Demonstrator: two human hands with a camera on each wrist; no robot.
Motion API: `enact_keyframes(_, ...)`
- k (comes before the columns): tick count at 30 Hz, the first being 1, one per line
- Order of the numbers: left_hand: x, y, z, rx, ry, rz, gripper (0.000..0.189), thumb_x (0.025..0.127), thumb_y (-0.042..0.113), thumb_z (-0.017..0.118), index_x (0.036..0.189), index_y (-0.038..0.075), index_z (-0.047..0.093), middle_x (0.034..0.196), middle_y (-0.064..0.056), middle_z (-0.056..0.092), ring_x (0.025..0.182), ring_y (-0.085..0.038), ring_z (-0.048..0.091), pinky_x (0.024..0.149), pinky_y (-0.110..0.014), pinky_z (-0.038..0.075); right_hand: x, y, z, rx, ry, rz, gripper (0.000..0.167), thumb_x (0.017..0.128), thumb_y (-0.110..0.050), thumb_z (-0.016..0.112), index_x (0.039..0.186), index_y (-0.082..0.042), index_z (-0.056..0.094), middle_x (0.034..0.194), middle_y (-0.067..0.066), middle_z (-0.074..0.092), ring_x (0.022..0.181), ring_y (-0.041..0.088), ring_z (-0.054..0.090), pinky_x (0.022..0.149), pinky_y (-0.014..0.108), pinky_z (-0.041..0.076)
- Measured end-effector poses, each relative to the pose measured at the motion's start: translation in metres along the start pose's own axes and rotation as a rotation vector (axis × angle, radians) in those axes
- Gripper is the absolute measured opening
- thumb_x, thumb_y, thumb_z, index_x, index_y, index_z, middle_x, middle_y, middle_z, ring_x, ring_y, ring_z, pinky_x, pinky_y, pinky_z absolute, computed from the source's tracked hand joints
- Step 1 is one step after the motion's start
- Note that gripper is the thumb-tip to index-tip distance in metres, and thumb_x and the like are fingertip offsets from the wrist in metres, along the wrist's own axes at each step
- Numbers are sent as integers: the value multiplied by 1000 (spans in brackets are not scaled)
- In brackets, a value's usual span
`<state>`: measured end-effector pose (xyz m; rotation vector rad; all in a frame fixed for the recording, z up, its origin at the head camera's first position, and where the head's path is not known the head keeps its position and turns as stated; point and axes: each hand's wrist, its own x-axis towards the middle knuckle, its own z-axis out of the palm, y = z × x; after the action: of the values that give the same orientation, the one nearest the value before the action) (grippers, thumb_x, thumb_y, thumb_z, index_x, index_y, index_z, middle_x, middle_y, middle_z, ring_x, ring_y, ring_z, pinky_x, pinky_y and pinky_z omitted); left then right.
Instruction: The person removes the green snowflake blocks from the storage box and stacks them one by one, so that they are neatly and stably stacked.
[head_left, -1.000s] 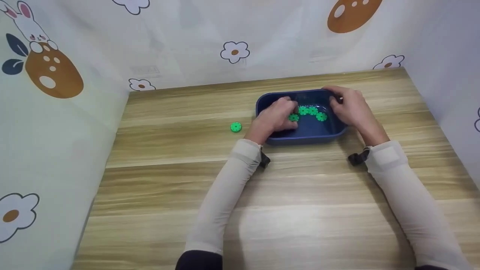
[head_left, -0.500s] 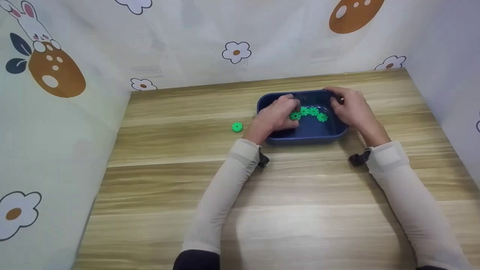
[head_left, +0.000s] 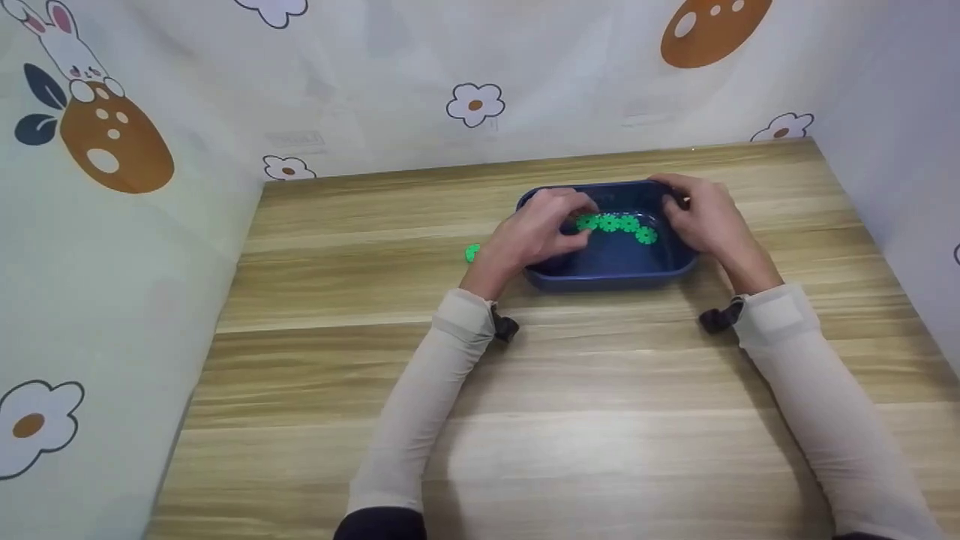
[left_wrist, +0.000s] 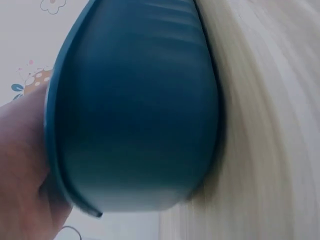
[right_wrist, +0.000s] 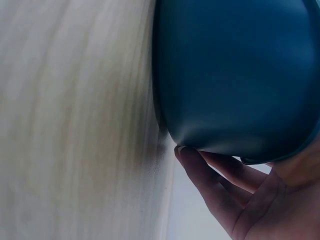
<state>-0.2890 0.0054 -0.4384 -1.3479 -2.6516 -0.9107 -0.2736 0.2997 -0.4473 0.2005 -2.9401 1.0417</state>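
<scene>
A dark blue plastic box (head_left: pixel 615 282) stands on the table. Several green notched discs (head_left: pixel 628 223) lie in it in a curved row near the far wall. My left hand (head_left: pixel 534 229) reaches over the box's left rim, thumb and fingers parted beside the leftmost disc, with nothing visible between them. At the right end, my right hand (head_left: pixel 709 217) grips the rim, thumb inside; the right wrist view shows its fingers (right_wrist: pixel 202 175) against the outer wall. Another green disc (head_left: pixel 471 253) lies on the table left of the box, partly hidden by the left wrist.
The wood-grain table (head_left: pixel 337 300) meets a patterned cloth wall (head_left: pixel 390 90) behind the box, with more cloth at both sides. Each wrist wears a small black camera, the left one (head_left: pixel 505 328) near the box's front left corner.
The leftmost disc in the box has shifted toward the back, in line with the others. My left hand has loosened and drawn back leftward, now covering part of the table disc. The right hand stays put.
</scene>
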Motion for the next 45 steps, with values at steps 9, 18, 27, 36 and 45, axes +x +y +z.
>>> enact_keyframes(9,-28,-2,-6,-15,101,21,37,103,18,71,138,9,71,134,-8,73,119,-19,69,106,-29,57,-1,-2,-1,-2,-3,5,47,108,-11,52,154,-15,62,152,25,62,127,41,62,113,66,49)
enact_keyframes(18,-50,-8,-13,-81,197,35,31,102,14,71,132,9,74,125,-9,72,107,-17,71,97,-37,64,-2,-2,0,-2,29,-26,46,107,-10,53,151,-14,64,147,26,65,117,39,63,104,62,51)
enact_keyframes(27,-76,-24,-23,-138,250,35,31,101,7,70,132,3,72,130,-11,72,112,-18,75,99,-30,63,-3,-2,0,-9,22,-18,47,107,-10,53,152,-15,64,146,26,65,113,39,62,100,60,52)
enact_keyframes(36,-103,-37,-39,-174,311,-15,29,101,4,69,130,4,73,129,-11,73,120,-18,73,99,-39,64,-3,-1,0,-4,18,-15,46,107,-10,51,152,-15,64,147,26,65,115,40,62,101,60,52)
enact_keyframes(45,-129,-50,-47,-163,308,-130,30,102,10,75,131,3,73,130,-13,71,124,-23,70,98,-31,63,-3,-2,0,-9,31,-40,46,107,-10,52,150,-12,64,144,28,66,119,41,65,104,64,52)
